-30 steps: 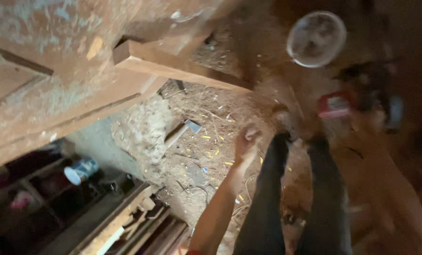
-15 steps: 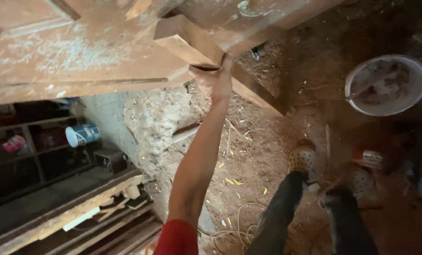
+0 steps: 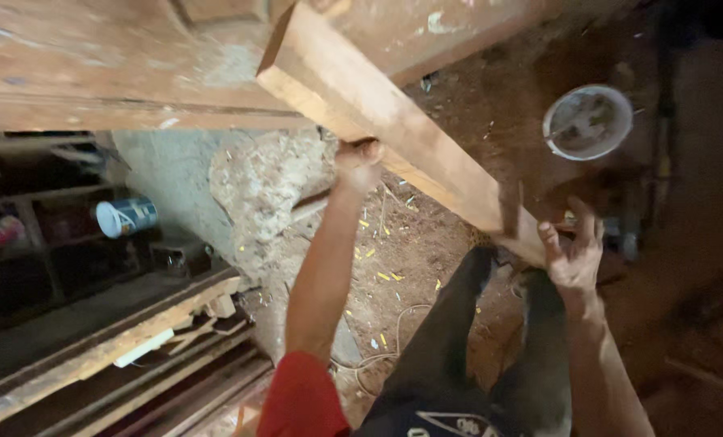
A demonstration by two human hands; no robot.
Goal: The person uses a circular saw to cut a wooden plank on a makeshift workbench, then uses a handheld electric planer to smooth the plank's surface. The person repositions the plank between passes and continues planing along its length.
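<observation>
Left hand (image 3: 357, 162) closed around lower edge of wooden beam (image 3: 394, 125), near its upper end | Right hand (image 3: 574, 252) clasping beam's lower end, fingers spread | Beam slants off the wooden bench (image 3: 94, 73) | Round white bowl (image 3: 587, 121) on dirt floor (image 3: 426, 243) beyond | Blue-white can (image 3: 127, 217) on left shelf

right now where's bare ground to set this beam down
Bare dirt lies right of the long wooden beam, between the round white bowl and the right hand. A littered strip runs between the pale rock mound and the legs. Left is crowded: stacked planks and a shelf with a blue-white can.
</observation>
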